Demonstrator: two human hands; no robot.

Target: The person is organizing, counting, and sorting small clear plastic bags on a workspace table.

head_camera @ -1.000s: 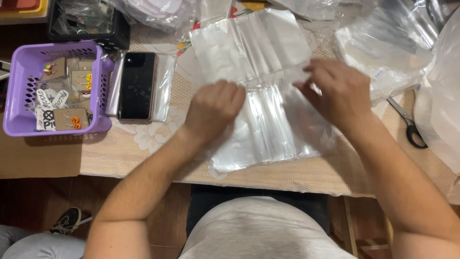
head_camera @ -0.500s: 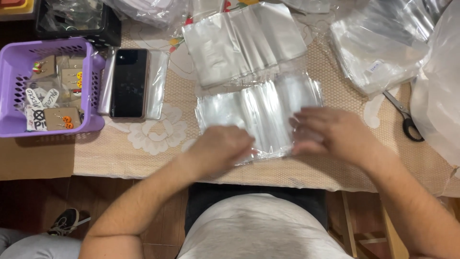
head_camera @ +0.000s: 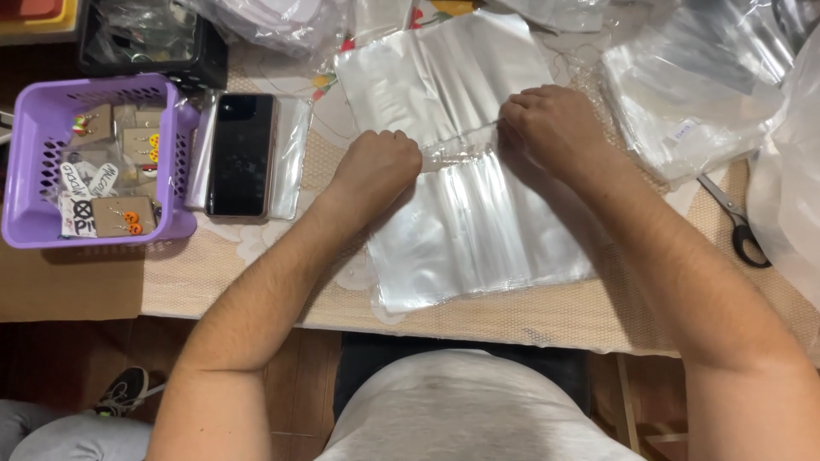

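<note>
The flat clear plastic sheets point(head_camera: 478, 222) are colourless with a silvery-white sheen and pale lengthwise streaks; the thin crumpled clear strip point(head_camera: 457, 147) above them glints white. The slotted plastic basket point(head_camera: 34, 128) is lilac, holding tan cards point(head_camera: 120, 213) with orange and yellow dots. The slim rectangular phone point(head_camera: 239, 154) is glossy black. The desk point(head_camera: 530, 312) wears a beige woven cover with faint cream flowers. The scissors point(head_camera: 739, 226) have black handles and grey blades

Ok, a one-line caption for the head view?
Both hands, left hand and right hand, pinch a clear plastic bag on the table beside a purple basket.
</note>
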